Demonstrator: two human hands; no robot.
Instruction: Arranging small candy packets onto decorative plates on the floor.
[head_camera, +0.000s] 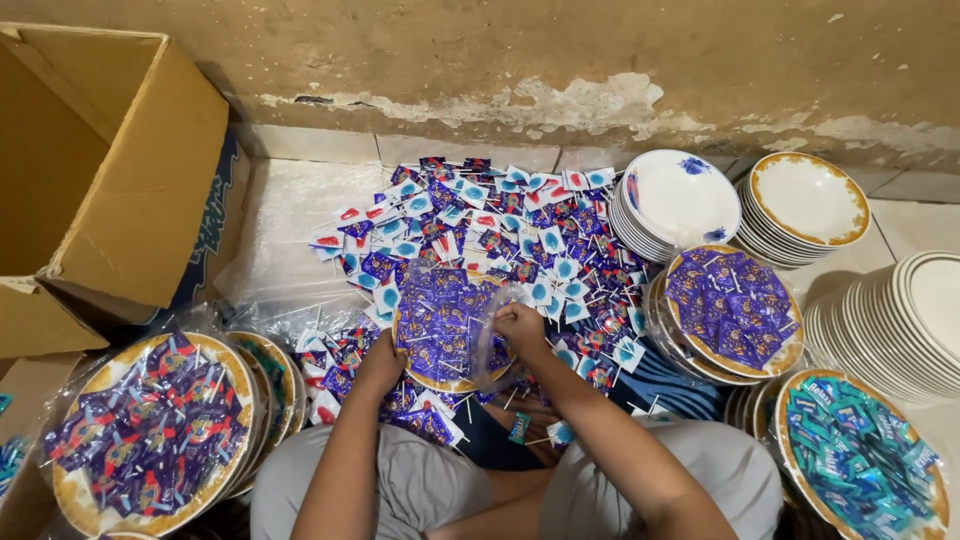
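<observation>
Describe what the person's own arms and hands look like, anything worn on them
Both forearms are bare from the elbows down; no sleeves show. The left hand and right hand wear no gloves. No watch, bracelet or ring is visible on either, though the fingers are too small to check closely.

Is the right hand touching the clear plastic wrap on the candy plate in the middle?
Touching. The head view shows the right hand pinching the clear plastic wrap at the rim of the candy plate, with no gap; the left hand holds the plate's other edge.
</observation>
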